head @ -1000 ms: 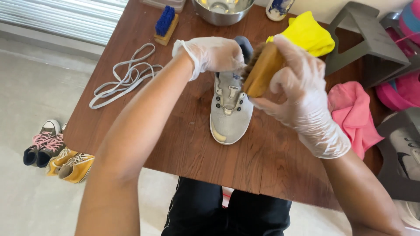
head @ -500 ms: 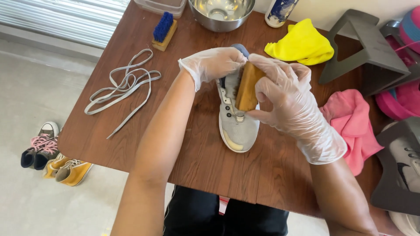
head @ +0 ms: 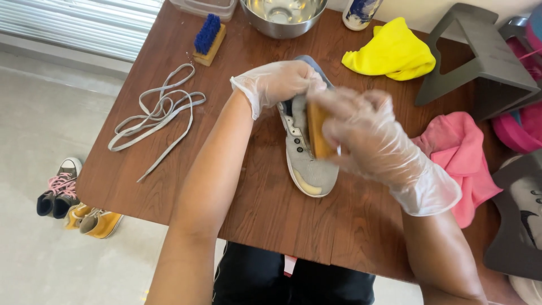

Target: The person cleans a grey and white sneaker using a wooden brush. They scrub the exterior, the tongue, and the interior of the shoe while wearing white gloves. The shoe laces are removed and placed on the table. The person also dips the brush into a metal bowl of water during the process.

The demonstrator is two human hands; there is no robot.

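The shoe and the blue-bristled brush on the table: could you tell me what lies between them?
In the head view, only the gloved left hand holding the grey shoe; otherwise bare wooden table up to the blue-bristled brush.

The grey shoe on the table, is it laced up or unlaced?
Unlaced. The grey shoe shows bare eyelets down its front, and loose grey laces lie apart on the wooden table, to its left.

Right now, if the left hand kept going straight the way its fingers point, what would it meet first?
The left hand grips the heel end of the grey shoe, fingers pointing toward the right hand and its wooden brush. Those come first, almost touching already; depth is hard to judge from above.
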